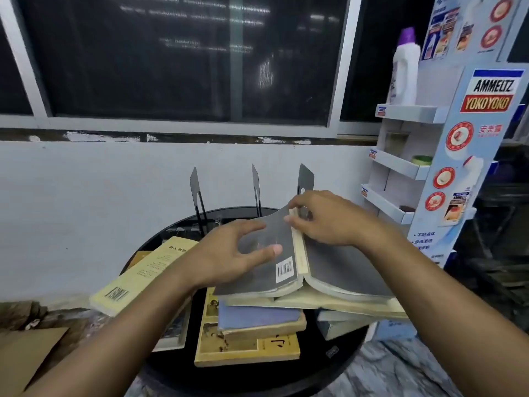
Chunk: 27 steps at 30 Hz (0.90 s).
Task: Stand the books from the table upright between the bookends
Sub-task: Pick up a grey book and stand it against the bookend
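The left grip [229, 253] is half-closed on the lifted back cover of the grey book [343, 265], with the thumb pressed above the barcode and the fingers curled over its far edge. The right grip [329, 219] pinches the top of the spine. The book lies splayed face down on a stack that includes a blue book [257, 313]. The stack sits on the round black worktop [257, 379], with a yellow book [143, 270] to its left. Three black bookends [256, 184] stand upright behind.
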Motion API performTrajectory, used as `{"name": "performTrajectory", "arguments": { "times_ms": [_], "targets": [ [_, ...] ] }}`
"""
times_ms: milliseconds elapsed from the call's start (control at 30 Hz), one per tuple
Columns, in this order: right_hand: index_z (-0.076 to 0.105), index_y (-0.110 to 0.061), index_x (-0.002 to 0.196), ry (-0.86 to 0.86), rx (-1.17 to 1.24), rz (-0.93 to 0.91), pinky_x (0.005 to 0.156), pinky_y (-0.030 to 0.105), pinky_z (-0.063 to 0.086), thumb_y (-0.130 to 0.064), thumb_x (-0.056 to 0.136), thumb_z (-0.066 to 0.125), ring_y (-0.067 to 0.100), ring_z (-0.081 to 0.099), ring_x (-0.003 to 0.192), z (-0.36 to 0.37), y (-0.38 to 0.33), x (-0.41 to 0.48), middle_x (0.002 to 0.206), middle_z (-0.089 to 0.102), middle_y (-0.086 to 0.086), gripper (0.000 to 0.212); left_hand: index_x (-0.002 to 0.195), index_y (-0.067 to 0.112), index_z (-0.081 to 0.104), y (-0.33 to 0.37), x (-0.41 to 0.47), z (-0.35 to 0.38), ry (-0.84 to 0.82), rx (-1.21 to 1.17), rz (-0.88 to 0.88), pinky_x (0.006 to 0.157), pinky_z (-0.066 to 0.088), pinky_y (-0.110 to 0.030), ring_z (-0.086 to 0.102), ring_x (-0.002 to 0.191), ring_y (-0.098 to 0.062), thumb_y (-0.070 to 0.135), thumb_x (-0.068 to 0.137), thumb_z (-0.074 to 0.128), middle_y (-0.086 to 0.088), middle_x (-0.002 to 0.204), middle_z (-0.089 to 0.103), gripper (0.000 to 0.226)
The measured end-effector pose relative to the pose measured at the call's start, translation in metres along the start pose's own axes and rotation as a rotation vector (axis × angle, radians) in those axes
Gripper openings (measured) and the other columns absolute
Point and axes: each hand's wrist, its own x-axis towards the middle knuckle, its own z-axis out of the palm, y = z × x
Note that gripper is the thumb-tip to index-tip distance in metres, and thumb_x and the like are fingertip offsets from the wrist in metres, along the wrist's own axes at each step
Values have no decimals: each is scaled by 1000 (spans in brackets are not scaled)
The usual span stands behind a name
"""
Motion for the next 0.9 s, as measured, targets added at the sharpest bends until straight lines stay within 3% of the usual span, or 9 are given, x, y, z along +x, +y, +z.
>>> {"name": "performTrajectory", "arguments": {
  "times_ms": [233,333,400,567,800,900],
  "targets": [
    [55,-21,137,-137,-27,65,103,45,44,-52,99,50,24,52,121,12,5,26,130,49,2,49,151,31,43,-6,23,10,-66,-29,-33,114,32,-29,39,143,-7,86,72,51,13,157,41,97],
    [48,-19,144,-196,-38,100,108,42,40,-52,98,50,27,51,125,10,5,34,136,43,6,56,152,28,42,-7,24,19,-103,-18,-30,109,33,-24,42,140,-6,85,74,51,13,157,42,97],
    [44,-20,148,-230,-48,130,109,43,39,-53,98,50,30,51,126,11,5,40,140,39,8,60,153,27,41,-8,25,26,-134,-24,-26,114,33,-26,41,140,-4,88,73,49,13,157,42,101],
    [39,-16,150,-272,-71,171,110,40,38,-48,97,51,28,41,137,15,5,51,149,45,13,63,154,26,40,-8,25,32,-138,-40,-29,116,30,-27,38,143,-5,87,71,48,12,158,40,103],
    [48,-16,138,-221,-21,210,95,32,42,-43,91,58,26,50,125,18,7,57,139,53,11,55,153,30,38,-7,22,35,-152,-37,-51,119,32,-36,38,143,-6,94,68,47,14,159,38,107],
    [54,-14,129,-144,5,192,85,30,42,-42,88,62,22,52,108,15,5,56,130,57,8,50,155,31,35,-1,19,37,-142,-16,-39,121,29,-36,33,145,-5,90,71,48,16,161,34,104]
  ]
}}
